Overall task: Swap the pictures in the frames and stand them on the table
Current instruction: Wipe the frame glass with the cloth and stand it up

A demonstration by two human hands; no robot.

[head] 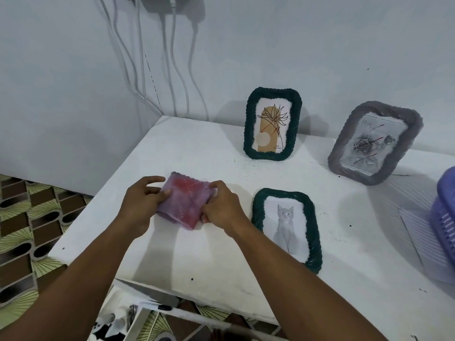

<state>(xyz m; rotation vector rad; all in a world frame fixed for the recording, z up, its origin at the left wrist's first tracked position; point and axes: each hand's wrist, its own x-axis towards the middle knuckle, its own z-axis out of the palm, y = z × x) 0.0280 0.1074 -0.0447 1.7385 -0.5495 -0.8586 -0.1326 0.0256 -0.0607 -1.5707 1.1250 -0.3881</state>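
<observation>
Both hands centre-frame – left hand [141, 205] and right hand [222, 209] pinching a purple cloth [186, 200] over the table [221, 254]. Cat frame [286, 227] flat just right; two frames upright behind – green frame [272, 123], grey frame [374, 142].

The single head view looks forward and down, close over the white table [221, 254] corner.
</observation>
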